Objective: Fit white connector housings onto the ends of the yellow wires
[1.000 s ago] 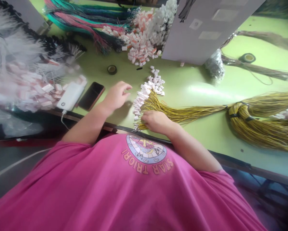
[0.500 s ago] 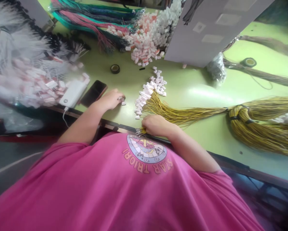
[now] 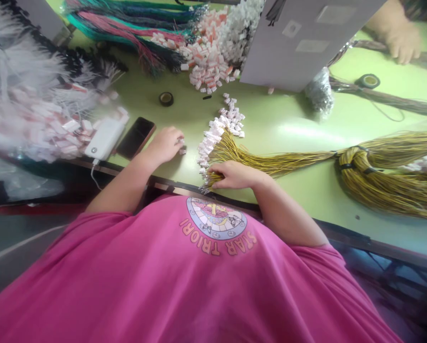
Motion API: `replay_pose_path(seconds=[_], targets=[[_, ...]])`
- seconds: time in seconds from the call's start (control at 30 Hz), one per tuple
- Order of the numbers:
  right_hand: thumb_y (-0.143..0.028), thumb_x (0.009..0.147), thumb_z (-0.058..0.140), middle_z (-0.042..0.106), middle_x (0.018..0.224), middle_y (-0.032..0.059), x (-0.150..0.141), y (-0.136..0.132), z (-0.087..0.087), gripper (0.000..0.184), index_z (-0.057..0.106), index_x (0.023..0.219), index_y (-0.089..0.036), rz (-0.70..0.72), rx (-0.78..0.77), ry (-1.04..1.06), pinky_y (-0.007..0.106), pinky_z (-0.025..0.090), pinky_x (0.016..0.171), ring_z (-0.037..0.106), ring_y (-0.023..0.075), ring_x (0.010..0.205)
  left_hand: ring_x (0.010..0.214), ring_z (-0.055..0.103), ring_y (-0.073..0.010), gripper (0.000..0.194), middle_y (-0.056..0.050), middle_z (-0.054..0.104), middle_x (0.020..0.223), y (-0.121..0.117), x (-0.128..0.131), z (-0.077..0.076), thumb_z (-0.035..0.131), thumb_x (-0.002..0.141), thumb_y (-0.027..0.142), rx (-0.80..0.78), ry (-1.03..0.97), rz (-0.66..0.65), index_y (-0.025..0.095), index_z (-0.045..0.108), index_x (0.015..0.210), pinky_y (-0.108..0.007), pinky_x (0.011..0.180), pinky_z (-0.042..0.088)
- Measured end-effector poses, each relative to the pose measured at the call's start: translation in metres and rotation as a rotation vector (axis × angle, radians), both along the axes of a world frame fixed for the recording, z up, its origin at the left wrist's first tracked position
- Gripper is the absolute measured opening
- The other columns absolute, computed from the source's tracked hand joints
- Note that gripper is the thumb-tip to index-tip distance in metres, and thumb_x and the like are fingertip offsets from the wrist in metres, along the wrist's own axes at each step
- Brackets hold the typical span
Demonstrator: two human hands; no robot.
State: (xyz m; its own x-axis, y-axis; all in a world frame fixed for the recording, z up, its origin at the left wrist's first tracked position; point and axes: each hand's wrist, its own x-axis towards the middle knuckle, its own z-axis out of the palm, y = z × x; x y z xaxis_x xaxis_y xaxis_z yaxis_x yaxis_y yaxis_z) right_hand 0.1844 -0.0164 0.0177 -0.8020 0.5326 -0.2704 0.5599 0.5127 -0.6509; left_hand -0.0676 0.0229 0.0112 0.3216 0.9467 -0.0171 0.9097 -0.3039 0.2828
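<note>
Small white plastic connectors are in my left hand (image 3: 167, 143), its fingers curled around them, with one showing below the fingertips. My right hand (image 3: 233, 175) lies over the loose ends of a bundle of yellow wires (image 3: 288, 162), thumb and forefinger apart with wires between them. Silvery tips of these wires fan out by the table's front edge. Just beyond, a row of white connectors (image 3: 211, 136) sits along other wire ends, and more white connectors (image 3: 234, 119) lie behind it.
To the left are a phone (image 3: 136, 138), a white power bank (image 3: 104, 139) with a cable, and a heap of connectors with white wires (image 3: 49, 124). A tape roll (image 3: 166, 99) and a grey panel (image 3: 299, 47) stand farther back. Another person's hand (image 3: 404, 43) rests on wires at the far right.
My left hand has moved down and closed on white connectors. My right hand drew wire ends toward the table edge, then came back with its fingers parted. Another person's hand has appeared.
</note>
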Motion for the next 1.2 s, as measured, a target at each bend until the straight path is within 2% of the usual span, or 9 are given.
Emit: replay_pose_path(seconds=[0.13,0.2,0.3,0.43,0.5,0.67,0.83,1.03,1.2], targets=[[-0.029,0.078,0.053,0.057,0.071,0.0000,0.002,0.002,-0.003,0.016,0.058,0.071,-0.016,-0.066,-0.063,0.132,0.025,0.035,0.066,0.048,0.0107,0.067,0.082,0.055,-0.0154,0.017,-0.005,0.059,0.092,-0.032,0.019,0.017,0.056,0.082,0.026,0.011,-0.269,-0.083,0.016,0.063,0.094,-0.029,0.080,0.045],[-0.030,0.079,0.052,0.058,0.069,-0.0009,0.005,0.005,-0.005,0.017,0.057,0.071,-0.016,-0.191,-0.161,0.231,0.025,0.037,0.066,0.050,0.0102,0.065,0.077,0.054,-0.0134,0.014,-0.003,0.059,0.087,-0.045,0.026,0.025,0.056,0.082,0.028,-0.028,-0.343,-0.123,0.017,0.061,0.088,-0.028,0.076,0.044],[-0.034,0.081,0.050,0.062,0.073,0.0005,0.010,0.008,-0.005,0.019,0.055,0.075,-0.016,-0.290,-0.311,0.301,0.025,0.040,0.064,0.054,0.0100,0.064,0.074,0.052,-0.0126,0.014,-0.003,0.059,0.085,-0.053,0.028,0.033,0.056,0.083,0.028,0.002,-0.403,-0.050,0.016,0.059,0.089,-0.027,0.074,0.044],[-0.035,0.079,0.053,0.061,0.073,-0.0002,0.008,0.007,0.000,0.019,0.057,0.075,-0.016,-0.122,-0.221,0.174,0.025,0.038,0.064,0.051,0.0099,0.064,0.071,0.052,-0.0122,0.017,-0.003,0.060,0.082,-0.054,0.025,0.037,0.058,0.081,0.030,0.031,-0.445,0.016,0.016,0.058,0.091,-0.027,0.072,0.044],[-0.036,0.074,0.060,0.059,0.074,-0.0002,0.006,0.005,0.003,0.020,0.059,0.079,-0.016,-0.050,-0.101,0.103,0.025,0.037,0.065,0.050,0.0109,0.067,0.070,0.052,-0.0120,0.017,-0.002,0.060,0.080,-0.054,0.025,0.036,0.059,0.081,0.030,0.008,-0.442,0.022,0.017,0.059,0.090,-0.027,0.071,0.043],[-0.032,0.065,0.069,0.058,0.102,0.0078,0.002,-0.005,-0.001,0.038,0.061,0.098,-0.016,0.114,0.089,-0.004,0.027,0.039,0.073,0.053,0.0168,0.086,0.069,0.053,-0.0123,0.017,-0.002,0.062,0.079,-0.055,0.025,0.032,0.060,0.079,0.030,-0.042,-0.405,0.037,0.017,0.061,0.089,-0.027,0.070,0.044],[-0.022,0.071,0.059,0.061,0.090,0.0067,-0.002,-0.012,-0.010,0.017,0.063,0.087,-0.017,0.133,0.226,-0.133,0.026,0.036,0.066,0.052,0.0160,0.077,0.070,0.054,-0.0130,0.017,-0.003,0.063,0.079,-0.055,0.025,0.031,0.062,0.077,0.030,-0.070,-0.382,0.063,0.018,0.062,0.088,-0.028,0.071,0.044],[-0.017,0.074,0.050,0.059,0.076,0.0019,0.001,-0.002,-0.003,0.012,0.060,0.069,-0.016,0.020,0.107,0.062,0.025,0.035,0.067,0.048,0.0114,0.069,0.068,0.054,-0.0111,0.017,-0.001,0.063,0.078,-0.047,0.022,0.020,0.064,0.075,0.027,-0.146,-0.518,0.116,0.018,0.063,0.089,-0.026,0.069,0.045],[-0.029,0.077,0.053,0.059,0.071,-0.0011,0.010,0.006,0.000,0.023,0.062,0.092,-0.015,-0.239,-0.172,0.343,0.025,0.038,0.064,0.049,0.0101,0.064,0.056,0.052,-0.0072,0.025,0.003,0.058,0.067,-0.040,0.031,-0.005,0.071,0.069,0.022,-0.390,-0.914,0.153,0.018,0.063,0.092,-0.022,0.057,0.044]])
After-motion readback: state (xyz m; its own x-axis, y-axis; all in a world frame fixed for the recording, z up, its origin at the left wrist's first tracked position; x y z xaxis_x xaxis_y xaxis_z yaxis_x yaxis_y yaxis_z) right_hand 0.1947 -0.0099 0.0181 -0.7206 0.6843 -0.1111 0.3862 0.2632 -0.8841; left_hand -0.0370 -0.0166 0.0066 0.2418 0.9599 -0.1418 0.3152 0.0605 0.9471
